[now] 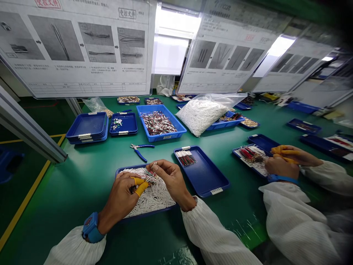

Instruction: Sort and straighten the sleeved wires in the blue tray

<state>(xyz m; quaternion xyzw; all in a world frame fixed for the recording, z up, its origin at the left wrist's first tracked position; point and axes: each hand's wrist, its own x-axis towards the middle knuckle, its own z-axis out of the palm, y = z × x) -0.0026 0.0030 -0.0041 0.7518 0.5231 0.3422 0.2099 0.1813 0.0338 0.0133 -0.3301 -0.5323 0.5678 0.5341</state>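
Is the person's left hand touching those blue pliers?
Apart. The head view shows the left hand over the tray of white pieces, with the tray's far rim showing between it and the pliers.

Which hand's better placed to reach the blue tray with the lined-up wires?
Right, most likely. The right hand is close beside that blue tray. The left hand sits farther off, over the tray of white pieces, and appears to hold dark wires.
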